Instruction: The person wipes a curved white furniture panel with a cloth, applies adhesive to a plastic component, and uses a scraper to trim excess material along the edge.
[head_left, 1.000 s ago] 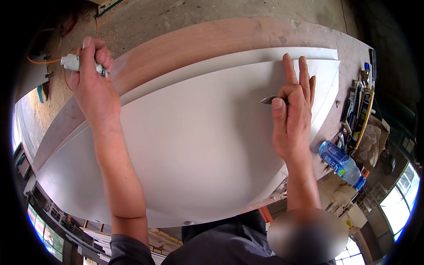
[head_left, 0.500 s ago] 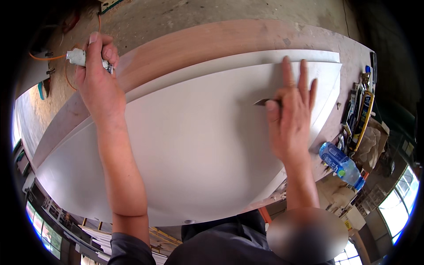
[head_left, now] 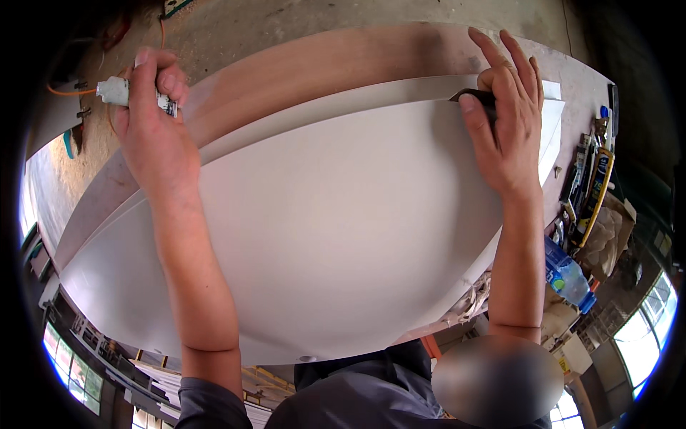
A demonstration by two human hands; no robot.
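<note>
In my left hand (head_left: 156, 121), closed at the upper left, is a whitish bottle-like cylinder (head_left: 114, 91) with a narrower end; my fingers hide the rest of it. My right hand (head_left: 506, 121) pinches a thin dark pointed blade (head_left: 468, 94) between thumb and fingers, the other fingers stretched away. That blade is over the far edge of the upper white sheet (head_left: 321, 214), near its right end. Beneath it a second white sheet (head_left: 400, 89) shows as a strip along the far side. Both lie on a brown curved board (head_left: 307, 61).
Right of the sheets are a yellow-and-dark tube (head_left: 599, 182), a blue-labelled plastic bottle (head_left: 568, 279) and crumpled brown paper (head_left: 607, 232). An orange hose (head_left: 68, 91) passes by my left hand. Sawdust (head_left: 100, 125) covers the floor at far left.
My right hand has moved right and away from me with the blade, from the middle of the sheet to its far edge. My left hand has shifted slightly left.
</note>
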